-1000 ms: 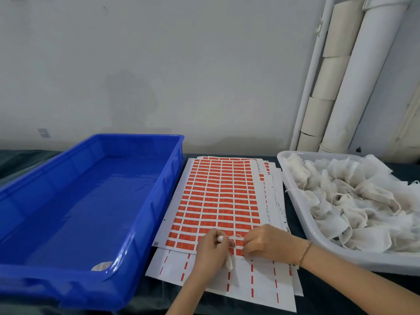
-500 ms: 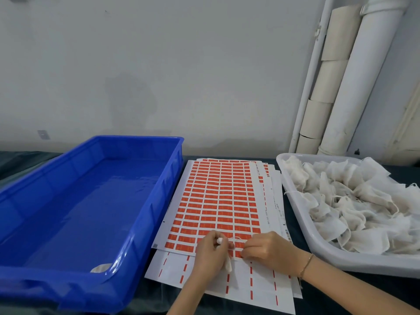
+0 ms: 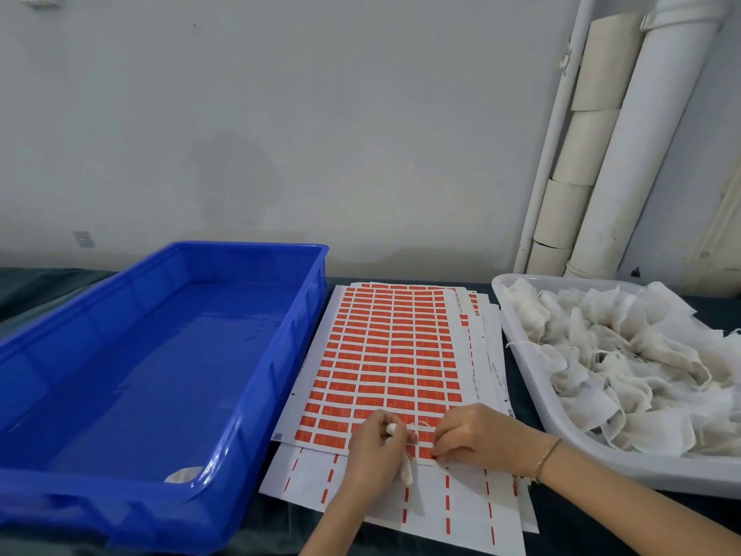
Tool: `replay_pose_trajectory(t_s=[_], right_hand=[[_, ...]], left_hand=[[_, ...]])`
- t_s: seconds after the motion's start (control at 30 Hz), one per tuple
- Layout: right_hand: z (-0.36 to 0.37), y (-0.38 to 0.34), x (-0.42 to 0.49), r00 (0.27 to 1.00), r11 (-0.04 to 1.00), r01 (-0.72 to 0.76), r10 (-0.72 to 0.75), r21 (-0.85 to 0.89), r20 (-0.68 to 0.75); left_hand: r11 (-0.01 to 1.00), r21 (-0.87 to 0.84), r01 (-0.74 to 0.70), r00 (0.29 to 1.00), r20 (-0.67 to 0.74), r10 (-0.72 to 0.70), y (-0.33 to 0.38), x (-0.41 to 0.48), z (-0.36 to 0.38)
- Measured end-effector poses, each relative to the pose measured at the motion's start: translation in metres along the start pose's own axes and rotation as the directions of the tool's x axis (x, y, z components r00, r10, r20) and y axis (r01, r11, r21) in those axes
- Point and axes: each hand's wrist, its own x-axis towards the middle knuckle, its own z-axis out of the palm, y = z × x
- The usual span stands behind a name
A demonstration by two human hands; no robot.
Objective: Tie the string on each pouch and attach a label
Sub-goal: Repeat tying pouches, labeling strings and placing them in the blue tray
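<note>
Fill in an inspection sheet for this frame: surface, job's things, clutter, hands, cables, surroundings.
Surface: table under a dark cloth.
Job's things: label sheets stacked in the middle, the top one full of orange labels; white tray on the right, heaped with pouches; blue crate on the left, with one small white item in its near corner.
Clutter: nothing seen.
Hands: left hand grips the held pouch; right hand has its fingers curled at the top sheet's near edge, and what it pinches cannot be told; string shows between the hands.
Cables: nothing seen.
Surroundings: grey wall; white pipes at the right.
</note>
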Motion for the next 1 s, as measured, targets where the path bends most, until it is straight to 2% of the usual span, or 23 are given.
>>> replay_pose_trajectory(t_s=[0.43,0.53,0.67,1.0], right_hand=[[0.002,-0.005,-0.002,0.999,1.0,-0.016,0.015,-0.022,-0.039],[0.008,-0.008,-0.001,0.994,0.998,-0.061,0.059,-0.018,-0.087],[0.011,-0.009,-0.005,0.98,0.984,-0.148,0.159,0.095,-0.12],[0.007,-0.009,-0.005,0.978,0.974,-0.19,0.198,0.12,-0.063]], left_hand=[[1.0,-0.004,-0.006,1.0,-0.013,0.006,0.0,0.0,0.001],[1.0,-0.011,-0.014,1.0,-0.003,0.014,0.001,-0.001,0.001],[1.0,-0.015,-0.016,1.0,0.002,0.016,0.001,-0.002,-0.001],[1.0,-0.004,-0.016,1.0,0.003,0.016,0.006,-0.004,-0.001]])
